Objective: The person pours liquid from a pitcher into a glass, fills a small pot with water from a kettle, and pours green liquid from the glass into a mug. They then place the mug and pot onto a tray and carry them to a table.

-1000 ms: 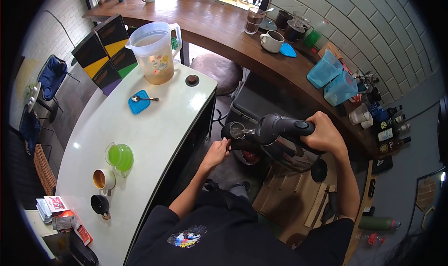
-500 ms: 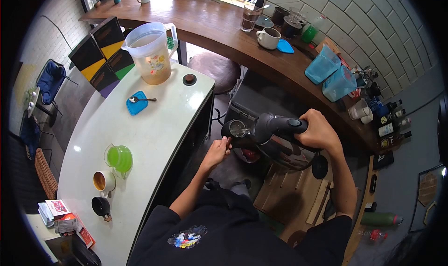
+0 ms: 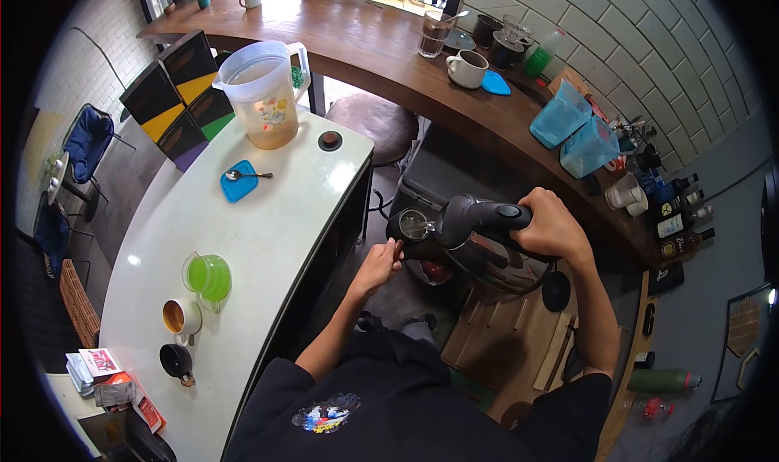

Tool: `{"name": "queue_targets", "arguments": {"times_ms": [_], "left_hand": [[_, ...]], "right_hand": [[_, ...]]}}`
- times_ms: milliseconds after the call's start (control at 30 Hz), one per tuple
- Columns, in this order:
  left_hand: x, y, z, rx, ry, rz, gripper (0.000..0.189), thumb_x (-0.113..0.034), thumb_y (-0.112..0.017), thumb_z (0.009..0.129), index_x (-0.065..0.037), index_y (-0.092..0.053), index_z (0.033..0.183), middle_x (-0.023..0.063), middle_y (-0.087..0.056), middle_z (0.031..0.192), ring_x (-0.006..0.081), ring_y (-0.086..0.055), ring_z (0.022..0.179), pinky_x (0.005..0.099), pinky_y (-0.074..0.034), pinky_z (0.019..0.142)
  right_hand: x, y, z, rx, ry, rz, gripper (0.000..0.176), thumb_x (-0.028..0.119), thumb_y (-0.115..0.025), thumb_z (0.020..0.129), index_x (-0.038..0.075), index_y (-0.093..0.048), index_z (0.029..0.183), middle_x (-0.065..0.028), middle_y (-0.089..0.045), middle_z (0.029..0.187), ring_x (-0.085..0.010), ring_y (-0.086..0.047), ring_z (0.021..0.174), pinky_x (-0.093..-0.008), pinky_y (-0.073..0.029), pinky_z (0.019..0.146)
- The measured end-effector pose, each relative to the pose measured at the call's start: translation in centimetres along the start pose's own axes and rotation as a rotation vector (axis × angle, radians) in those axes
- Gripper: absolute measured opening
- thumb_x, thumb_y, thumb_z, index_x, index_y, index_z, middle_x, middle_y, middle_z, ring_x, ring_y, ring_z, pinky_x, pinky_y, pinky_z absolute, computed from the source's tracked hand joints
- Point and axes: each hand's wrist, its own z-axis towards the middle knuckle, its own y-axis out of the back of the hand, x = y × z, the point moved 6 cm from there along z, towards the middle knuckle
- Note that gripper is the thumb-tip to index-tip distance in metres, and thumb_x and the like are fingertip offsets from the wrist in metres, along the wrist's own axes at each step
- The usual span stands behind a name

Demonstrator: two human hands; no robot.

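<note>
In my right hand (image 3: 553, 227) is the black handle of an electric kettle (image 3: 466, 220) with a clear glass body, tipped so its spout points left. Right below the spout is a black cup (image 3: 398, 227) with clear liquid in it, and a stream seems to run down from the kettle. My left hand (image 3: 380, 266) grips the cup by its small brown handle, fingers closed round it. The cup is held off the counter, above the floor between the two worktops.
On the white counter (image 3: 268, 243) stand a large plastic pitcher (image 3: 268, 97), a glass jug of green liquid (image 3: 208, 277), a white mug (image 3: 181, 316), another black cup (image 3: 175, 360), and a spoon on a blue lid (image 3: 238, 188). Cups and blue containers (image 3: 561, 113) line the wooden bar (image 3: 365, 44).
The kettle and my right hand have shifted very slightly left. My left hand and the cup stay almost in place.
</note>
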Motion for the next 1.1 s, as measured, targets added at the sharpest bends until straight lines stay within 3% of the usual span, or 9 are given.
{"name": "queue_targets", "arguments": {"times_ms": [333, 1100], "left_hand": [[-0.4, -0.1, -0.3, 0.000, 0.023, -0.017, 0.044, -0.037, -0.028, 0.100, -0.005, -0.049, 0.079, -0.0022, -0.042, 0.056, 0.0056, -0.031, 0.044, 0.0229, -0.023, 0.041], [-0.4, -0.6, -1.2, 0.005, 0.025, -0.015, 0.044, -0.039, -0.029, 0.100, -0.006, -0.049, 0.079, -0.0028, -0.042, 0.056, 0.0051, -0.032, 0.045, 0.0220, -0.024, 0.042]], "right_hand": [[0.2, -0.1, -0.1, -0.017, 0.040, -0.031, 0.026, 0.011, -0.065, 0.057, -0.007, -0.066, 0.075, -0.0253, -0.063, 0.073, -0.0382, -0.064, 0.077, -0.0399, -0.050, 0.073], [-0.2, 0.3, -1.4, -0.036, 0.008, -0.007, 0.025, 0.010, -0.065, 0.055, -0.007, -0.066, 0.072, -0.0261, -0.060, 0.069, -0.0380, -0.063, 0.072, -0.0392, -0.049, 0.069]]}}
